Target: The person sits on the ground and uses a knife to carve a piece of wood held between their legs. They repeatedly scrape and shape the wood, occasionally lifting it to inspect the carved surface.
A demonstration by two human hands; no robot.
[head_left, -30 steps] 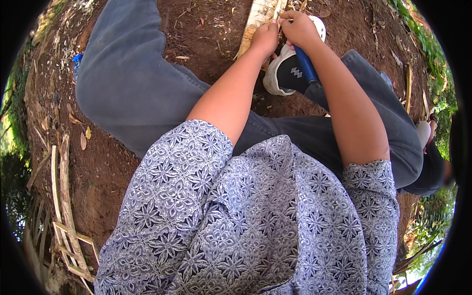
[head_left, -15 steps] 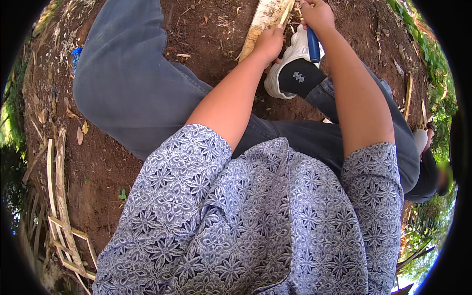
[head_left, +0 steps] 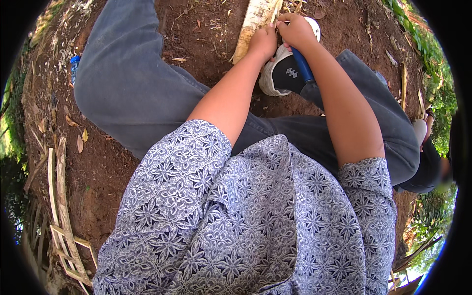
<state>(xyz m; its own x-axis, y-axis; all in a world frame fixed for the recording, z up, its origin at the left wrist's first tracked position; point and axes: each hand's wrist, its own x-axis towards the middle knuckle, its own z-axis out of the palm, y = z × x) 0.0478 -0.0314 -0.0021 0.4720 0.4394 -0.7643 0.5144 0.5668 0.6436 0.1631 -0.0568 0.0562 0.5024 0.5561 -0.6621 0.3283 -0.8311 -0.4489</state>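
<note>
My left hand [head_left: 264, 43] is closed on a thin pale wood strip [head_left: 275, 14], which points away from me over the edge of a flat wooden board [head_left: 248, 32]. Right beside it, my right hand [head_left: 296, 32] is wrapped round a tool with a blue handle [head_left: 303, 66]. The handle's end points back toward me along my forearm, and the tool's working end is hidden by the hand. The fingers of my right hand come close to the strip and to my left thumb. Both hands are above my white shoe [head_left: 268, 81] and black sock [head_left: 289, 73].
I sit on brown soil [head_left: 196, 42] scattered with chips and dry leaves, my legs bent around the work. At the left lie long wooden strips and a small wooden frame [head_left: 69, 250]. A blue-capped bottle [head_left: 74, 66] stands beyond my left knee. Another person [head_left: 425, 162] is at the right edge.
My right hand has come left and nearer to me with the blue-handled tool, now close against my left hand. My left hand has shifted slightly left; the picture has shifted a little too.
</note>
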